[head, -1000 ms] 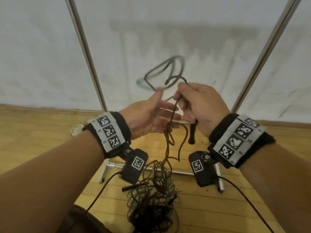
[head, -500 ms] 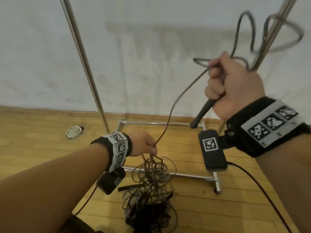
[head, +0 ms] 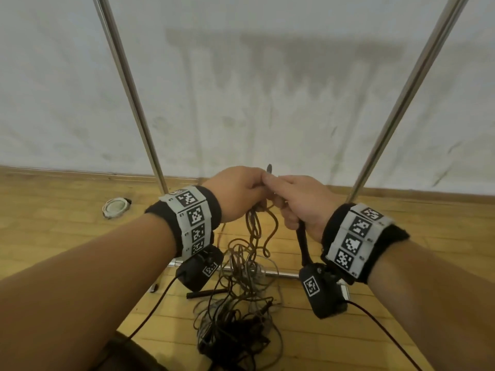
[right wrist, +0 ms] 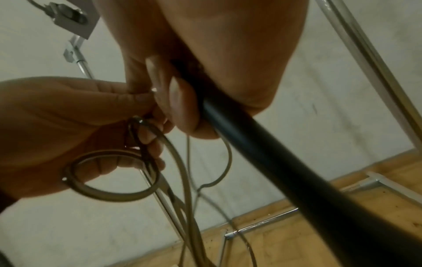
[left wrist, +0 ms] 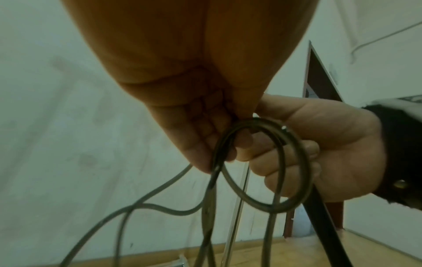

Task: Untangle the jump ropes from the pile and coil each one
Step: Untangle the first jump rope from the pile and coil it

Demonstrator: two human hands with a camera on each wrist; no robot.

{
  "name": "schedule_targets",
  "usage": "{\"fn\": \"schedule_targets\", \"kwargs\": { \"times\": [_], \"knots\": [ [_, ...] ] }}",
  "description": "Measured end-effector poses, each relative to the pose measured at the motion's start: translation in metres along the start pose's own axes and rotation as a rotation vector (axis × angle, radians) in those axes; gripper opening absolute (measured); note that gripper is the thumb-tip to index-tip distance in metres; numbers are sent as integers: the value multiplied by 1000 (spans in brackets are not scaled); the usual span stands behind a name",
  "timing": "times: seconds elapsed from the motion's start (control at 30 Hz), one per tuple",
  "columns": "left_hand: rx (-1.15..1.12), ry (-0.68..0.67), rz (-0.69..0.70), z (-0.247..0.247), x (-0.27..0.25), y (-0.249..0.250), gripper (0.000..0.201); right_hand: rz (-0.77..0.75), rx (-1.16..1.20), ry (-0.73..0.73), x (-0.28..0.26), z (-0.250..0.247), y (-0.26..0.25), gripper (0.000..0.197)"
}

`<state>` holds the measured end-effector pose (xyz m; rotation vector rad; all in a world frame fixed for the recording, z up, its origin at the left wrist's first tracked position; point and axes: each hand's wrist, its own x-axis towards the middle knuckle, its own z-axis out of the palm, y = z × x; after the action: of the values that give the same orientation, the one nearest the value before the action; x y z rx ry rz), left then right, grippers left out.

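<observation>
The left hand [head: 235, 195] pinches a small rope [left wrist: 262, 162] loop, the right hand [head: 302, 207] grips 1 black handle [right wrist: 262, 153], while the pile [head: 235, 311] below seems too tangled to count.

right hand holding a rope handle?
Yes: the right hand curls round the black handle, seen plainly in the right wrist view.

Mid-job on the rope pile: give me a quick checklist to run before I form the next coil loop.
1. Handle secured in right hand: ok, lower fingers wrap it.
2. Left hand holds the gathered rope: ok, strands pinched.
3. A loop is formed: ok, one round loop hangs at the fingers in both wrist views.
4. Rope free of the pile: not ok, strands run down into the tangle.
5. Second handle located: cannot tell which is its mate.
</observation>
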<state>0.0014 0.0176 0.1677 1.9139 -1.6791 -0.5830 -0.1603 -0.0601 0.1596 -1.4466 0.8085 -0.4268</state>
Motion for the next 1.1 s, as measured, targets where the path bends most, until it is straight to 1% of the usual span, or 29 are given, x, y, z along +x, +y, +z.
{"fn": "schedule_targets", "kwargs": {
  "times": [0.03, 0.07, 0.13, 0.17, 0.23, 0.3, 0.37, 0.43, 0.5, 0.57, 0.67, 0.73, 0.77, 0.8, 0.87, 0.97, 1.1],
  "knots": [
    [-33, -5, 3, 0, -2, 0, 17, -21, 27, 2, -1, 1, 0, 48],
    [-69, -19, 3, -1, -3, 0, 15, -49, 27, 13, -1, 1, -1, 42],
    [-141, -54, 0, -2, -6, -2, 10, -103, -11, 59, -2, 4, -2, 21],
    [-160, -72, -15, -2, -9, -6, 9, -114, -18, 84, -2, 9, -2, 16],
    [-109, -128, -50, 1, -10, -9, 11, -134, 27, 139, -2, 9, -6, 14],
    [7, -187, -77, 6, -12, -11, 15, -146, 85, 139, 0, 5, -12, 15],
    [13, -191, -89, 9, -14, -14, 16, -146, 67, 124, 4, 3, -17, 17],
    [-55, -122, -97, 6, -15, -15, 14, -139, -102, 137, 5, 3, -15, 27],
    [-74, -29, -77, 0, -16, -13, 16, -93, -313, 119, 4, 8, -9, 46],
    [-48, 16, -43, -5, -16, -12, 20, -52, -375, 58, 4, 14, -2, 54],
    [-46, 7, -57, -8, -16, -11, 19, -80, -272, 42, 5, 21, 5, 46],
    [-25, -5, -82, -8, -16, -12, 15, -101, -176, 64, 8, 23, 8, 33],
    [-1, -19, -89, -7, -16, -12, 14, -94, -137, 72, 9, 23, 9, 25],
    [22, -34, -94, -5, -16, -12, 13, -79, -103, 68, 10, 23, 9, 21],
    [60, -45, -92, -5, -16, -11, 15, -35, -45, 15, 11, 23, 10, 24],
    [74, -21, -71, -13, -14, -10, 18, 9, 1, -64, 11, 24, 10, 30],
    [-44, 22, -74, -25, -16, -12, 7, -59, 50, -135, 10, 23, 8, 38]
  ]
}}
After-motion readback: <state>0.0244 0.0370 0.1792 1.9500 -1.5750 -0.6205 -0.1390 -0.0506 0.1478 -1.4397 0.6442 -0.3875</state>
